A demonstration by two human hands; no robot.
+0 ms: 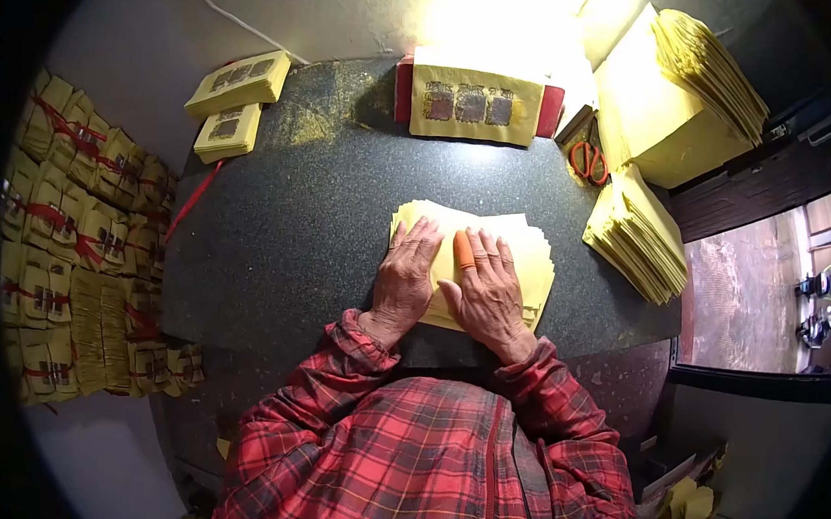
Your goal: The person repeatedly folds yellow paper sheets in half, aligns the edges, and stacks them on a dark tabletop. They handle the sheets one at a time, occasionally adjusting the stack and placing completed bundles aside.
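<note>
A fanned stack of yellow paper sheets (517, 246) lies in front of me on the dark speckled table. Flat on its left part rests my left hand (405, 277), fingers stretched out. My right hand (487, 292) presses on the middle of the same stack, its fingers also extended. An orange finger cot (464, 249) covers one finger of that hand. Neither hand grips anything; both palms are turned down. The sheets' edges are uneven, spreading out at the right side.
A printed yellow paper stack (469, 107) leans on a red box (550, 111) at the back. Red-handled scissors (587, 162) lie by more yellow paper stacks (635, 236) on the right. Printed bundles (229, 130) sit at the back left, red-tied bundles (52, 215) beyond the table's left edge.
</note>
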